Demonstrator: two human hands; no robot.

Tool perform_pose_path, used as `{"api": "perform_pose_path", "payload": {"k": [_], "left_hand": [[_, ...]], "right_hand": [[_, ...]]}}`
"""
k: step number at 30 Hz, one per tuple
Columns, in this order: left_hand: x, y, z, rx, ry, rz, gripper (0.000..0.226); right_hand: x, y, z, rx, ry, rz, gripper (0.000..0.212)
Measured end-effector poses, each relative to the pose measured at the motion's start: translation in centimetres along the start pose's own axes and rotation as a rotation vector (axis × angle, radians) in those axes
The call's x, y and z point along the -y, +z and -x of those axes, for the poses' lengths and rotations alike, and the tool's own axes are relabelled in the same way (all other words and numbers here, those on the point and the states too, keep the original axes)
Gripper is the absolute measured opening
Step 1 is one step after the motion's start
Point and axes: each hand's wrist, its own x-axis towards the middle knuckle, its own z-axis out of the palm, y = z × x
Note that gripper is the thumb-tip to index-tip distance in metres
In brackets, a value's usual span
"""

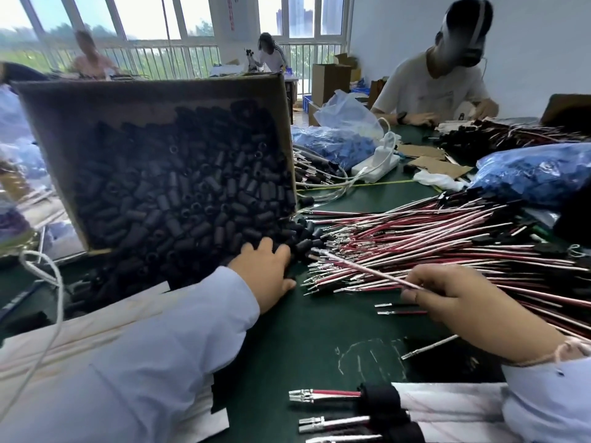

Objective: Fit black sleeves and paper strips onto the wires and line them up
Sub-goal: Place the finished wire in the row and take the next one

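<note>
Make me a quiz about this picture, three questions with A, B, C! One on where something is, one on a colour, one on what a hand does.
1. Where is the left hand? A. on the spilled black sleeves by the cardboard box; B. on a blue bag; C. in a pocket.
2. What colour is the table? A. yellow; B. green; C. orange.
3. What is the right hand doing? A. lying flat, empty; B. waving; C. pinching one wire.
Answers: 1 A, it touches the sleeves at the box's mouth. 2 B, its bare top is dark green. 3 C, it grips a pale wire.
</note>
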Motion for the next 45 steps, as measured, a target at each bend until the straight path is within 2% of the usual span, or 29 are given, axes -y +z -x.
{"api": "perform_pose_path", "payload": {"k": [5,9,10,12,15,18,20,22,24,26,27,28,30,32,34,36,38,41,42,43,45], "left_hand": [[-0.3,-1.0,0.9,0.095,0.08,0.077,0.032],[0.6,-1.0,1.7,0.089,0.109,0.176,0.021],[0.3,-0.6,2.0,0.081,0.099,0.116,0.027],[-1.1,0.7,2.6,0.076,0.038,-0.031,0.042],[-3.1,2.6,3.2,-0.019,-0.016,-0.209,0.036],[-3.6,3.4,3.8,-0.066,0.064,-0.285,0.033],[-3.6,2.6,4.2,-0.043,-0.006,-0.157,0.031],[-3.0,0.9,4.4,0.011,-0.07,0.139,0.03],[-1.8,-1.2,4.8,0.031,-0.049,0.689,0.022],[-0.9,-3.2,6.3,0.131,-0.016,1.407,0.02],[-0.7,-3.6,7.1,0.204,0.009,1.671,0.022],[-0.7,-3.4,8.0,0.256,0.051,1.813,0.024],[-1.1,-2.0,9.5,0.283,0.171,1.797,0.02],[-1.4,-0.4,10.4,0.185,0.262,1.581,0.015],[-1.1,0.5,10.8,0.059,0.279,1.404,0.019],[-0.9,0.8,11.1,-0.012,0.286,1.424,0.024],[-0.8,1.0,11.3,-0.064,0.297,1.465,0.019],[-0.8,1.1,11.3,-0.104,0.312,1.458,0.023],[-0.8,1.2,11.3,-0.116,0.315,1.459,0.024],[-0.7,1.2,11.2,-0.13,0.32,1.462,0.025],[-0.5,1.1,11.2,-0.131,0.314,1.512,0.022]], "right_hand": [[0.1,-0.2,0.1,-0.144,-0.038,-0.132,0.024],[0.3,0.0,0.0,-0.323,-0.056,-0.233,0.041],[0.4,0.1,-0.1,-0.347,-0.077,-0.222,0.04],[0.9,0.4,0.0,-0.352,-0.116,-0.205,0.025],[1.8,0.9,0.3,-0.317,-0.118,-0.146,0.016],[2.1,1.3,0.0,-0.286,-0.089,-0.049,0.017],[2.5,1.5,-0.1,-0.264,-0.056,0.025,0.014],[3.1,1.4,0.3,-0.27,-0.052,0.153,0.019],[3.6,1.2,0.9,-0.293,-0.102,0.185,0.023],[3.7,0.9,1.0,-0.297,-0.13,0.146,0.021],[3.5,0.9,0.9,-0.293,-0.148,0.127,0.022],[3.3,1.0,0.8,-0.287,-0.167,0.106,0.025],[3.6,1.0,1.1,-0.3,-0.198,0.029,0.026],[4.2,0.9,1.7,-0.316,-0.227,-0.045,0.024],[4.4,0.5,2.0,-0.322,-0.258,-0.093,0.029],[4.3,0.4,2.0,-0.299,-0.287,-0.059,0.023],[4.1,0.6,2.0,-0.285,-0.31,0.014,0.008],[4.6,1.0,2.5,-0.242,-0.355,0.006,0.009],[5.0,1.0,2.8,-0.237,-0.376,-0.016,0.017],[5.2,1.0,3.0,-0.234,-0.398,-0.062,0.025],[5.5,1.1,3.1,-0.225,-0.435,-0.152,0.024]]}}
